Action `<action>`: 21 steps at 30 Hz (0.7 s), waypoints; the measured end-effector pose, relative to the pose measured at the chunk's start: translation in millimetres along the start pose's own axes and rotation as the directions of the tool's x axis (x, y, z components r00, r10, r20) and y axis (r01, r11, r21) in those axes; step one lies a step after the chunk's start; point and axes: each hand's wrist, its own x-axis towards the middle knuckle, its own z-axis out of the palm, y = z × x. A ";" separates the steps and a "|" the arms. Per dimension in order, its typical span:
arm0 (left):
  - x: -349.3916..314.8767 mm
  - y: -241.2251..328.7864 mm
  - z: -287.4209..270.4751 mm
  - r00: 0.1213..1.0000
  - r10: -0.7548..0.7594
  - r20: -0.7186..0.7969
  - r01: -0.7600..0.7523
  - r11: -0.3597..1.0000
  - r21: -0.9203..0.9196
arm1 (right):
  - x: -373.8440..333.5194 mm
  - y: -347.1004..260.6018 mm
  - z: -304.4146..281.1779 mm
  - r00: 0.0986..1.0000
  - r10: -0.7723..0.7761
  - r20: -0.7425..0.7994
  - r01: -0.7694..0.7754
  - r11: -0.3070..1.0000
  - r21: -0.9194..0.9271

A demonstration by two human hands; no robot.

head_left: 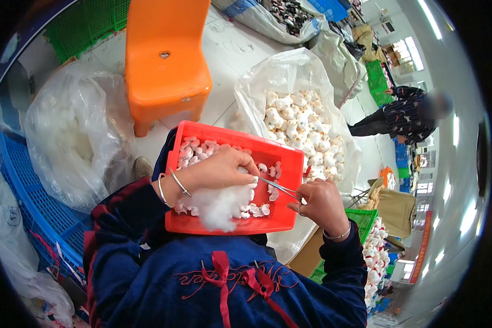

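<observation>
Head: one tray, seemingly one forceps

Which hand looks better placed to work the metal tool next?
Probably the right: the right hand grips the slim silver metal tool by its handle end, tip at the left hand, which seems busy pinching a small white piece near loose white fluff.

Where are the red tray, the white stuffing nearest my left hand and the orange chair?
Red tray (pixel 291 167): head view, on its right wall.
White stuffing (pixel 217 209): head view, on the middle of the clump.
Orange chair (pixel 167 79): head view, on its seat.
</observation>
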 end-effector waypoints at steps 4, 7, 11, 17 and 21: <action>-6.5 5.7 8.9 0.989 0.031 -0.146 -0.009 0.989 0.147 | 0.1 -11.4 -0.8 1.000 0.030 0.004 -0.030 0.995 0.096; -11.9 19.0 8.6 0.921 0.209 -0.328 -0.100 0.943 0.319 | 1.1 -34.3 3.6 0.978 0.165 0.128 -0.202 0.904 0.378; -24.1 21.8 11.1 0.796 0.461 -0.391 -0.277 0.853 0.442 | -4.3 -43.4 10.0 0.963 0.164 0.215 -0.267 0.705 0.657; -28.4 13.6 15.1 0.746 0.584 -0.321 -0.434 0.791 0.430 | -6.5 -45.8 10.8 0.949 0.177 0.260 -0.306 0.710 0.634; -25.9 19.5 1.4 0.895 0.106 -0.434 -0.140 0.989 -0.048 | -7.4 -46.1 14.0 0.961 0.186 0.204 -0.273 0.754 0.598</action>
